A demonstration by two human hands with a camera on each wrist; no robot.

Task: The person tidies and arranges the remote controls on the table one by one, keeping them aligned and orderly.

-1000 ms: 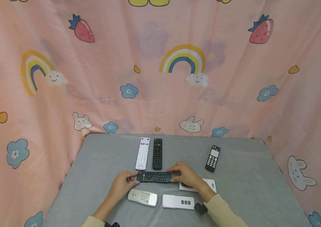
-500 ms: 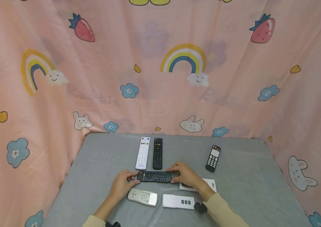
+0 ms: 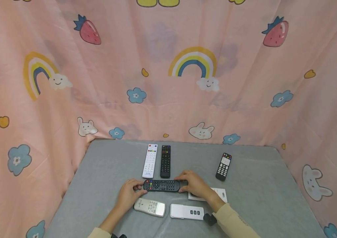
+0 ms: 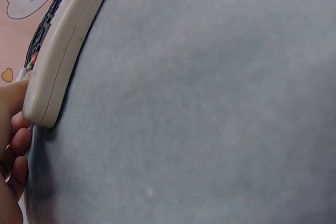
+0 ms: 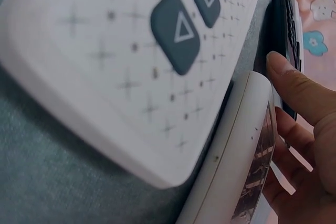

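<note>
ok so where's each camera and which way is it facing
Head: on the person's head, facing forward and down at the held remote, table and curtain; left hand, right hand and sleeves show.
Left wrist: on that wrist, facing past the cream remote towards the curtain; left hand partly shows.
Right wrist: on that wrist, facing across the three-button remote towards the curtain; right hand partly shows.
Shared: head and left wrist, cream remote; head and right wrist, three-button remote.

Soft, diffuse light; the wrist views blur slightly.
</note>
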